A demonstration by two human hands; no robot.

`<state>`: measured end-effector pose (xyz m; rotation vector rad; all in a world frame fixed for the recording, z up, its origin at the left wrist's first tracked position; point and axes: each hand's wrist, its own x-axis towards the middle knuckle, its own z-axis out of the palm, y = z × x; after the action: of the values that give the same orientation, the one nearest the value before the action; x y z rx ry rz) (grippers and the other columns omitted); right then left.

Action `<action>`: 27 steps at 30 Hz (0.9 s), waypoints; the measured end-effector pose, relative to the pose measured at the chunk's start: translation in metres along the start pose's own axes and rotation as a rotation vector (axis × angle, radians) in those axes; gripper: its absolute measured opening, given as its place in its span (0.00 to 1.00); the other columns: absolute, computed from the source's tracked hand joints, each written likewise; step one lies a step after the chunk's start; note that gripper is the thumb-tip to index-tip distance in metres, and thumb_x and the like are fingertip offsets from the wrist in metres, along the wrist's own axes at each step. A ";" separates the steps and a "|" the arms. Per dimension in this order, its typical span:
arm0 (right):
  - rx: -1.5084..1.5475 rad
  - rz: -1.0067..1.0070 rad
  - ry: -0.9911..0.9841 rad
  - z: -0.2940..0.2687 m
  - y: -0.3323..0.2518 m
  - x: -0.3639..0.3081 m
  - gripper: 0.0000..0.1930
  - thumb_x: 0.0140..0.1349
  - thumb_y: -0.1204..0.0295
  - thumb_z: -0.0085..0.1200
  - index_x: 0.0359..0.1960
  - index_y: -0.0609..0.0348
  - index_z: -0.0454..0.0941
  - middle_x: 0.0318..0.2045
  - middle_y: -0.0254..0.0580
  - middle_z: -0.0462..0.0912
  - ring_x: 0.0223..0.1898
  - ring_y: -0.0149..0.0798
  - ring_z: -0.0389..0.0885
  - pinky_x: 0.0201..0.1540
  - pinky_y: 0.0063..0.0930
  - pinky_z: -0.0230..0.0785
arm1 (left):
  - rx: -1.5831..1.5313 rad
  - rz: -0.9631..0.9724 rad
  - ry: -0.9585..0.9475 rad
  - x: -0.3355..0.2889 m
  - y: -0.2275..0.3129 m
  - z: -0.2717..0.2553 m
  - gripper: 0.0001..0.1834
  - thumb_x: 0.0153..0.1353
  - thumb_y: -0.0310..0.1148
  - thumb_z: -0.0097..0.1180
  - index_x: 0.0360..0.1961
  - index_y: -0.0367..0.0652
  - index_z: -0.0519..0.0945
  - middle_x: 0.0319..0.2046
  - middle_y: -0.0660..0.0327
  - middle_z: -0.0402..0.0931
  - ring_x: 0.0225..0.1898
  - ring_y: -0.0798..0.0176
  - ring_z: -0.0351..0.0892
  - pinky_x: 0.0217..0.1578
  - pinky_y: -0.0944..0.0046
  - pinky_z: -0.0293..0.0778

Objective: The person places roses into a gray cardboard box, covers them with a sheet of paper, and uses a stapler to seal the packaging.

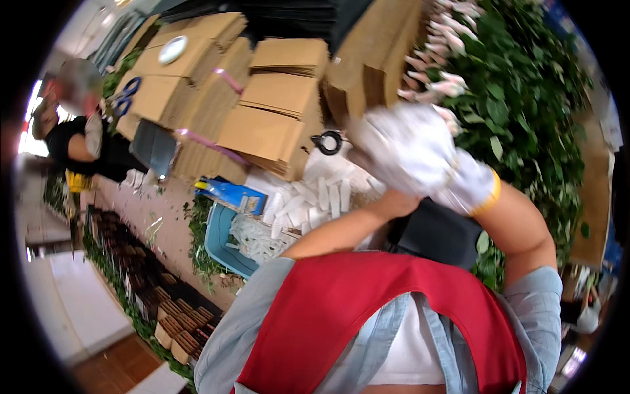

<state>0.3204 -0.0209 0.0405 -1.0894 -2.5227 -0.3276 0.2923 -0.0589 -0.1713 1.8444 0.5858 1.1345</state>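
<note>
My left hand and my right hand come together in front of my chest and overlap. White gloving covers them, with a yellow edge at the right wrist. Motion smears the fingers, so whatever they may hold is hidden. Just beyond, on the right, lies a large heap of leafy green stems with pale pink, pointed flower heads along its left side. A black ring-shaped roll sits left of my hands. Below it spreads a pile of white strip-like pieces.
Stacks of flat brown cardboard stand ahead on the left. A blue box is beside a teal bin of white scraps. A dark grey box lies below my hands. Another person stands far left. Leaf bits litter the floor.
</note>
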 end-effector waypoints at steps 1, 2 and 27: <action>0.016 0.014 0.079 0.016 0.003 0.032 0.22 0.45 0.62 0.61 0.44 0.53 0.75 0.35 0.41 0.81 0.36 0.45 0.79 0.39 0.41 0.71 | 0.122 -0.118 -0.155 0.001 0.002 -0.003 0.15 0.62 0.37 0.49 0.32 0.34 0.78 0.34 0.39 0.77 0.38 0.40 0.77 0.41 0.46 0.72; 0.038 0.019 0.157 0.033 0.005 0.065 0.26 0.45 0.61 0.62 0.47 0.56 0.72 0.35 0.43 0.80 0.38 0.46 0.79 0.41 0.40 0.71 | 0.262 -0.219 -0.320 0.002 0.003 -0.006 0.15 0.63 0.37 0.48 0.35 0.34 0.78 0.33 0.39 0.77 0.38 0.40 0.78 0.41 0.46 0.72; 0.208 0.442 0.224 -0.097 -0.009 -0.073 0.16 0.54 0.65 0.59 0.39 0.64 0.80 0.26 0.42 0.82 0.24 0.38 0.80 0.27 0.31 0.71 | 0.340 -0.331 -0.408 0.017 -0.005 0.001 0.20 0.61 0.44 0.50 0.38 0.36 0.81 0.35 0.41 0.79 0.40 0.39 0.78 0.42 0.48 0.73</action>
<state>0.3839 -0.1083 0.0963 -1.3946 -2.0016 -0.0580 0.3018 -0.0441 -0.1673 2.0907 0.8393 0.4405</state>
